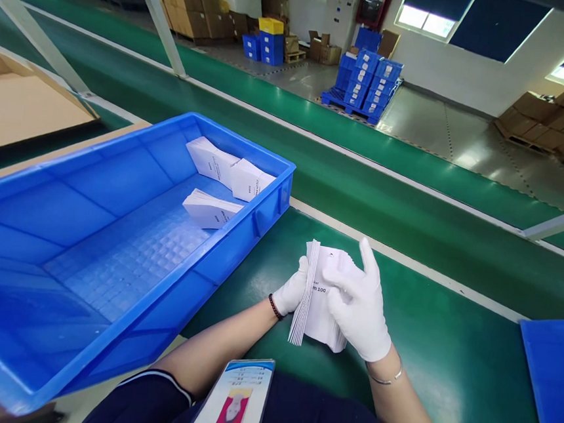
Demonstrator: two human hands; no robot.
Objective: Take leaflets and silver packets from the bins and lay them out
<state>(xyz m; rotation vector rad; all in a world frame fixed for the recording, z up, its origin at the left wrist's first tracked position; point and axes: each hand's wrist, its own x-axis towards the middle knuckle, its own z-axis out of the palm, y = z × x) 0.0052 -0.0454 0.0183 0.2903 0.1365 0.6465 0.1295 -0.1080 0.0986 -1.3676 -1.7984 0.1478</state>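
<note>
White cotton gloves on both our hands. Left hand (291, 292) grips the stack of white leaflets (318, 307) from the left side, fingers curled round its edge, thumb side hidden behind the paper. Right hand (360, 305) lies over the front face of the stack, fingers closed on it except the index, which points up past the top edge. Stack stands roughly upright, edges fanned a little at the left, held just above the green surface (447, 357), approx. centre of view and near our body. Dark print on the front sheet, mostly covered by the right hand.

Blue plastic crate (240, 234) sits just left of the hands, tilted toward us; w/ three bundles of white leaflets (226, 177) at its far end. ID badge (236, 402) hangs at our chest. Beaded bracelet on left wrist, thin bangle on right.
</note>
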